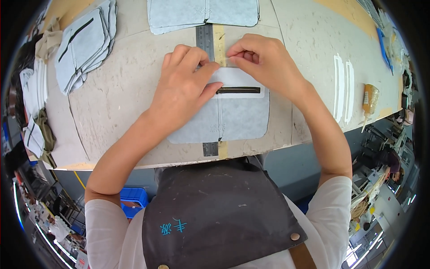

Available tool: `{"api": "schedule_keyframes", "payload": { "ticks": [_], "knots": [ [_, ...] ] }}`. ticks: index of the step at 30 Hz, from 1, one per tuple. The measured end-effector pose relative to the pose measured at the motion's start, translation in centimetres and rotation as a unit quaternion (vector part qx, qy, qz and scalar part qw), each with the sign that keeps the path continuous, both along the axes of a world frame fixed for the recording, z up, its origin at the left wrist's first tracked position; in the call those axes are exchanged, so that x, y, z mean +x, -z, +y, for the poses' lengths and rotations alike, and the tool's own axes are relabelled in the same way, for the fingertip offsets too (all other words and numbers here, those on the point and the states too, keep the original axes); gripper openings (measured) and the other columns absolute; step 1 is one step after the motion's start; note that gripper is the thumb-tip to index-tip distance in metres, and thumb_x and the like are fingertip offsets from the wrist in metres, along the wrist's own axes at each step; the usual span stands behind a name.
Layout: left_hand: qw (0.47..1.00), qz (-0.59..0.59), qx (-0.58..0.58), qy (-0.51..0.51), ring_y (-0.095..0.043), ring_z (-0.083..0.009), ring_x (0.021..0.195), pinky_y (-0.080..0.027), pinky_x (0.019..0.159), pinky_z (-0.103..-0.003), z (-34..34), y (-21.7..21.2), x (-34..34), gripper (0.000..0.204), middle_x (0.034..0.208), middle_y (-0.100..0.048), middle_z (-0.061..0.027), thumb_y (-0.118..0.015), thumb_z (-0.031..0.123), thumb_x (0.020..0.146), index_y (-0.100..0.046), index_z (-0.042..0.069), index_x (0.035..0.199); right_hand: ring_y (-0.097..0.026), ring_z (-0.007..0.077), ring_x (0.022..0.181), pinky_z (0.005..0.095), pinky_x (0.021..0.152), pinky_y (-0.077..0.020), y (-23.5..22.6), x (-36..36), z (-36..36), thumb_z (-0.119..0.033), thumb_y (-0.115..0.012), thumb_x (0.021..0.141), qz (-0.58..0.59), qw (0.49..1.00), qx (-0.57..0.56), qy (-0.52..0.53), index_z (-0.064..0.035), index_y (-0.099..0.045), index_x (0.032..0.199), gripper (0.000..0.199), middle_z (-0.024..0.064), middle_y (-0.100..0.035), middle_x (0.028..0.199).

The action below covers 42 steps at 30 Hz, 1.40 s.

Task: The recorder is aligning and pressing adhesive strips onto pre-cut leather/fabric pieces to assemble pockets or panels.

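Note:
A light blue-grey panel (pixel 244 119) lies flat in front of me, with a black zip (pixel 239 90) set in a paler band across its upper part. My left hand (pixel 183 83) rests over its upper left, fingers curled at the top edge and thumb by the zip's left end. Just above the panel's top edge, my right hand (pixel 266 62) is closed in a pinch; whatever lies between its fingertips is too small to make out. Under the panel run a dark metal ruler (pixel 204 38) and a yellowish strip (pixel 219 42), both showing above and below it.
Similar panels are stacked at the far left (pixel 85 45) and far middle (pixel 179 13). Two white strips (pixel 339 89) and an amber squeeze bottle (pixel 370 101) lie at the right, beyond them a blue tool (pixel 384 51). The table's near edge (pixel 179 161) borders my apron.

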<state>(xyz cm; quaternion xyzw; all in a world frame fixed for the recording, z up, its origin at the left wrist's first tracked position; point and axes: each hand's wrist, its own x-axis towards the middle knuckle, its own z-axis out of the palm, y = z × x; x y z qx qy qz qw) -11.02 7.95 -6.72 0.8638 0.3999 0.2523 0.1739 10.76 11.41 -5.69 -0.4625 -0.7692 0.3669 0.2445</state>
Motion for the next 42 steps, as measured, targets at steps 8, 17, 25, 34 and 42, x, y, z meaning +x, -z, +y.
{"api": "schedule_keyframes", "payload": {
  "ticks": [8, 17, 25, 34, 42],
  "knots": [
    [1.000, -0.008, -0.024, 0.003, -0.050, -0.0258, 0.096, -0.040, 0.084, -0.038, 0.3, -0.5, 0.1, 0.030, 0.098, -0.054, -0.0062, -0.078, 0.005, 0.071, -0.067, 0.003, 0.098, -0.060, 0.0158, 0.067, 0.0295, 0.063, -0.0492, -1.6, -0.8, 3.1, -0.009, -0.070, 0.081, -0.100, 0.985, -0.094, -0.104, -0.0029, -0.068, 0.082, 0.007, 0.0056, -0.065, 0.072],
    [0.998, -0.006, -0.055, 0.020, -0.051, -0.0281, 0.094, -0.041, 0.085, -0.038, 0.7, -0.7, 0.3, 0.028, 0.096, -0.056, -0.0076, -0.075, 0.000, 0.072, -0.065, 0.005, 0.098, -0.053, 0.0112, 0.062, 0.0277, 0.059, -0.0445, -2.1, -1.4, 4.1, -0.009, -0.071, 0.079, -0.137, 0.972, -0.148, -0.125, -0.0032, -0.065, 0.077, 0.009, 0.0031, -0.059, 0.065],
    [0.997, -0.044, -0.057, 0.011, -0.051, -0.0264, 0.091, -0.042, 0.083, -0.037, 0.9, -0.8, 0.4, 0.016, 0.091, -0.056, -0.0056, -0.073, 0.000, 0.076, -0.064, 0.004, 0.088, -0.054, 0.0156, 0.063, 0.0309, 0.058, -0.0444, -2.7, -2.4, 4.2, -0.008, -0.073, 0.075, -0.201, 0.958, -0.143, -0.145, -0.0030, -0.062, 0.075, 0.013, 0.0040, -0.058, 0.065],
    [0.967, -0.109, -0.212, 0.091, -0.051, -0.0209, 0.080, -0.043, 0.074, -0.031, 0.3, -7.4, 0.1, 0.007, 0.082, -0.056, -0.0058, -0.069, 0.000, 0.080, -0.063, 0.003, 0.082, -0.053, 0.0171, 0.062, 0.0331, 0.057, -0.0431, -2.8, -2.1, 4.2, -0.009, -0.070, 0.075, -0.230, 0.953, -0.146, -0.130, -0.0028, -0.062, 0.078, 0.011, 0.0046, -0.056, 0.065],
    [0.934, -0.101, -0.343, -0.001, -0.050, -0.0093, 0.074, -0.044, 0.068, -0.026, 3.4, -2.6, 0.2, 0.016, 0.081, -0.058, -0.0021, -0.068, 0.011, 0.089, -0.062, -0.001, 0.081, -0.061, 0.0202, 0.067, 0.0317, 0.061, -0.0493, -2.7, 0.3, -2.7, -0.007, -0.069, 0.083, 0.016, 0.996, 0.034, 0.075, -0.0057, -0.067, 0.089, 0.007, 0.0071, -0.064, 0.079]
  ]
}}
